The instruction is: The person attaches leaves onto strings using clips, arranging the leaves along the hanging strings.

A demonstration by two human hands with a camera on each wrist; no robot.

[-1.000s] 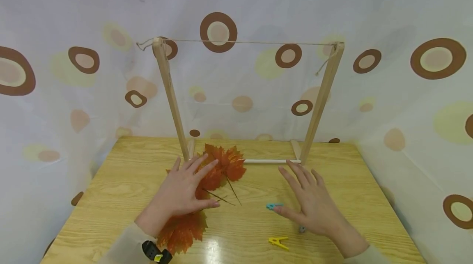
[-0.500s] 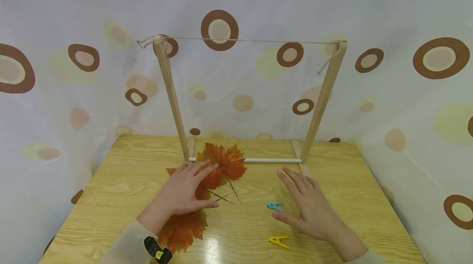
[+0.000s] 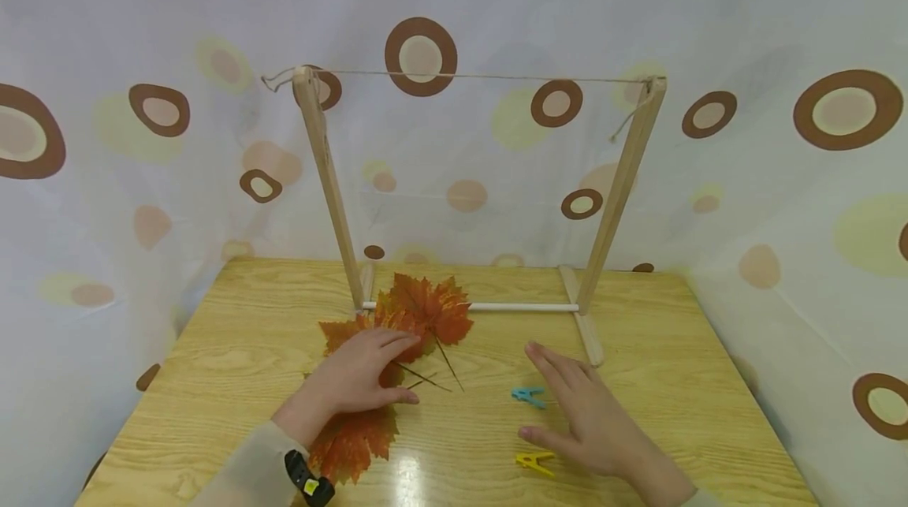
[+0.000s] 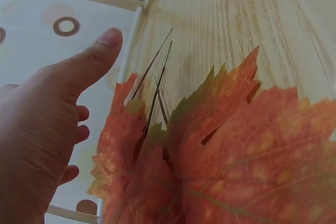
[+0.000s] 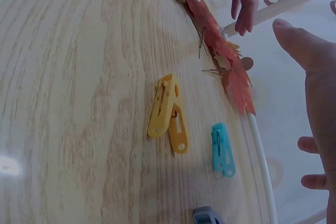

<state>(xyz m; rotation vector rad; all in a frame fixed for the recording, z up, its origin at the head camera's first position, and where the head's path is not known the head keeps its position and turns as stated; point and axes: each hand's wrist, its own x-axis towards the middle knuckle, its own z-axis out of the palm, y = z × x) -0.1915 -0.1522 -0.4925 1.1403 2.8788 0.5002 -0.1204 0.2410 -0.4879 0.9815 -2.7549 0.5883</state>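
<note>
Orange-red artificial maple leaves (image 3: 429,310) with thin dark stems lie on the left half of the table. Above them hovers my left hand (image 3: 352,374), fingers loosely bent, holding nothing; the left wrist view shows it apart from the leaves (image 4: 231,166). My right hand (image 3: 592,418) is held over the table's right side, thumb apart from the fingers, also holding nothing. Near it lie a blue clothespin (image 3: 528,396) and a yellow clothespin (image 3: 535,462). A grey clothespin (image 5: 206,215) shows at the bottom of the right wrist view; in the head view my right hand hides it.
A wooden frame stands at the back, with a left post (image 3: 329,191), a right post (image 3: 624,191) and a string (image 3: 489,77) tied between their tops. A white rod (image 3: 525,307) joins the posts low down. Patterned curtain (image 3: 468,152) surrounds the wooden table (image 3: 461,444).
Both hands have drawn slightly toward me, and their fingers have come closer together. More of the leaves and the frame's right foot shows. The leaves and clothespins have stayed in place.
</note>
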